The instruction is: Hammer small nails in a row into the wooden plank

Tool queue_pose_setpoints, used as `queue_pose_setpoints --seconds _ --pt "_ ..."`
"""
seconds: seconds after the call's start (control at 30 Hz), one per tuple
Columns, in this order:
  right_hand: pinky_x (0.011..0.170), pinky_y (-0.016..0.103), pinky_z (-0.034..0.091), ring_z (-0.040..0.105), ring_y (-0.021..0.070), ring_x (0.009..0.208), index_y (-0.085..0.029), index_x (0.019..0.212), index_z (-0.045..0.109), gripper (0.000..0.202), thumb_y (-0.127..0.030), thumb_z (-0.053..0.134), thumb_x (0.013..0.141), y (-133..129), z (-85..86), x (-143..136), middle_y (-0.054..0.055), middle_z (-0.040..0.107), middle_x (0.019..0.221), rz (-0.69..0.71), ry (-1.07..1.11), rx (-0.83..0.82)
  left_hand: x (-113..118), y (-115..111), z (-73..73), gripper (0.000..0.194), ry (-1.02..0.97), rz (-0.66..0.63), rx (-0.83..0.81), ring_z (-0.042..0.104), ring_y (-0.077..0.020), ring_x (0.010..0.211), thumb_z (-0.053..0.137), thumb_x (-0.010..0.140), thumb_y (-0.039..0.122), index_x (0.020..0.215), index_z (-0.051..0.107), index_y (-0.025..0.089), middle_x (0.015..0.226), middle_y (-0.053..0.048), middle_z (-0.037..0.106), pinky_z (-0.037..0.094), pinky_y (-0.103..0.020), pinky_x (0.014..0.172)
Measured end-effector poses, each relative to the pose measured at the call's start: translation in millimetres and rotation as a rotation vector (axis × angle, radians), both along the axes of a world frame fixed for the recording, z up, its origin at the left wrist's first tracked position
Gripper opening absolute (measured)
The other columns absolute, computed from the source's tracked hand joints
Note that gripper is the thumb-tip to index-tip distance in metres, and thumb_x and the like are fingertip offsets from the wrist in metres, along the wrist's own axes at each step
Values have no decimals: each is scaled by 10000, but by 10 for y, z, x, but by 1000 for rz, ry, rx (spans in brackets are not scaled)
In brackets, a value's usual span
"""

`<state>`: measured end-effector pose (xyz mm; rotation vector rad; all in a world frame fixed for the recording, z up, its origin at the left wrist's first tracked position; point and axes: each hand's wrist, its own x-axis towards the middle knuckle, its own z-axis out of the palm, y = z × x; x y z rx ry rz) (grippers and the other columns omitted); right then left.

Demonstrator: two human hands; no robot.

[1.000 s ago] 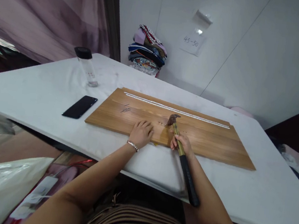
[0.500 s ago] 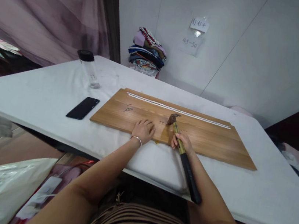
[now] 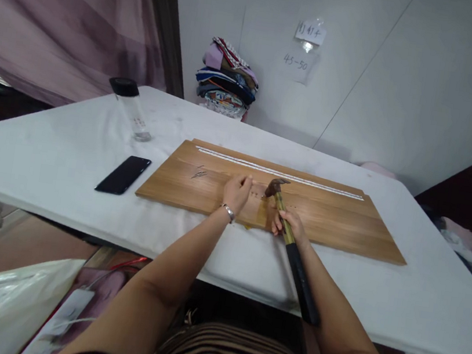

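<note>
My right hand [image 3: 291,224] is wrapped round the yellow neck of a claw hammer [image 3: 299,274], whose black grip slants back along my forearm. Its rusty head hovers close over a wooden board [image 3: 342,230]. My left hand [image 3: 237,193], with a bracelet at the wrist, is over the board with thumb and fingertips drawn together. Whatever they may hold is too small to make out. Just right of those fingertips, a row of small nails [image 3: 254,195] stands in the wood. Several loose nails [image 3: 199,173] lie on the board's left part.
Two white strips [image 3: 280,173] run along the board's back. A black phone [image 3: 123,174] and a clear bottle [image 3: 134,116] with a black lid stand left on the white-covered table [image 3: 65,141]. Folded clothes [image 3: 227,82] are stacked by the wall. A power strip [image 3: 60,322] lies below.
My left hand has lifted from lying flat on the board, moved forward and right towards the nail row, and drawn its fingers together. The right hand and hammer have hardly moved.
</note>
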<state>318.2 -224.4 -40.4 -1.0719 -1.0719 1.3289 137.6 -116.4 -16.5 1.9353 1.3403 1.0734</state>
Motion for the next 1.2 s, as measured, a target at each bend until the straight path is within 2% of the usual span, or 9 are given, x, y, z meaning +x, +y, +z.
queue_pose_setpoints --seconds 0.07,0.13,0.2,0.3,0.37,0.43,0.7,0.93,1.2 --pt "420 257 419 580 167 419 -195 1019 578 362 -474 658 803 -16 -4 -8 -90 504 463 -7 -8 -4 78 1 -8 465 2 -89 60 580 -158 696 373 1002 434 688 637 213 687 -27 657 418 -270 683" --pt "430 262 427 572 160 415 -205 953 569 315 -473 657 813 -40 -10 -16 -81 515 468 5 -19 -14 141 -99 -66 437 53 -356 146 576 -154 701 426 974 445 656 622 219 696 -34 659 415 -262 692" --pt "437 262 430 569 153 422 -213 886 551 292 -476 659 820 -66 -12 -24 -70 530 479 15 -22 -20 177 -217 -136 410 128 -539 181 560 -154 679 496 933 456 617 605 219 667 -39 643 399 -265 675" --pt "432 256 422 572 155 434 -215 897 549 284 -465 662 824 -91 -8 -33 -75 519 482 -3 -2 -33 163 -265 -196 407 121 -438 76 514 -146 621 472 940 426 612 584 212 626 -22 596 339 -271 609" --pt "423 254 414 572 160 436 -205 972 565 300 -450 661 828 -98 -6 -40 -86 503 477 -11 9 -56 118 -203 -203 433 69 -305 -36 454 -133 566 445 952 430 590 537 210 568 8 517 282 -273 571" --pt "422 255 413 570 161 433 -192 1040 573 338 -440 662 828 -106 -11 -50 -91 504 477 -13 21 -71 68 -121 -202 456 18 -241 -115 397 -120 539 452 942 451 556 462 209 530 31 419 242 -276 559" --pt "416 272 410 558 167 426 -182 1124 585 399 -440 665 830 -168 -10 -86 -86 498 478 -87 64 -94 13 -55 -265 486 -132 -217 -216 309 -106 543 487 900 499 548 311 214 539 52 280 227 -281 555" --pt "410 265 402 548 158 425 -187 1103 587 406 -450 671 805 -166 23 -83 -92 498 482 -98 69 -91 8 9 -212 461 -308 -232 -316 386 -108 573 475 904 498 555 370 216 551 40 387 332 -262 585" --pt "401 254 380 542 152 415 -180 1073 588 394 -448 676 796 -140 71 -65 -90 501 475 -32 10 -118 -40 99 -161 451 -366 -166 -236 428 -108 569 485 913 461 544 413 212 532 40 423 356 -256 602"
